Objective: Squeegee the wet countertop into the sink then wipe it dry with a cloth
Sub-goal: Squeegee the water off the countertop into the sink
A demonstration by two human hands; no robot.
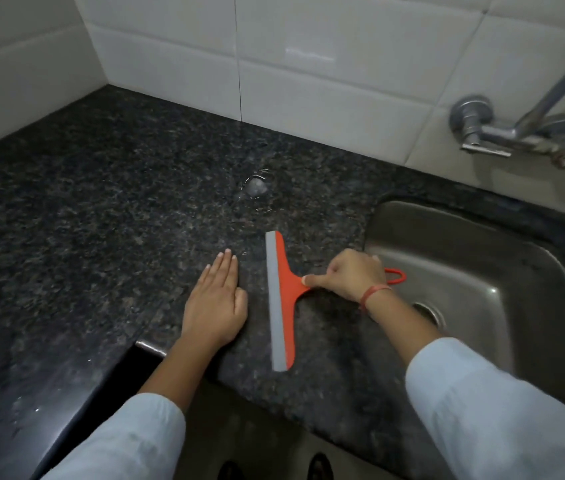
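An orange squeegee [283,299] with a grey rubber blade lies on the dark granite countertop [101,209], its blade running front to back just left of the steel sink [475,271]. My right hand [350,275] grips its handle, whose orange loop sticks out over the sink rim. My left hand [215,299] rests flat on the counter, fingers straight, a little left of the blade. A small puddle of water [255,187] glistens on the counter behind the squeegee. No cloth is in view.
White tiled walls [309,64] meet in a corner at the back left. A chrome wall tap [503,133] hangs above the sink, whose drain [430,311] shows beside my right forearm. The counter's front edge steps back near my left wrist.
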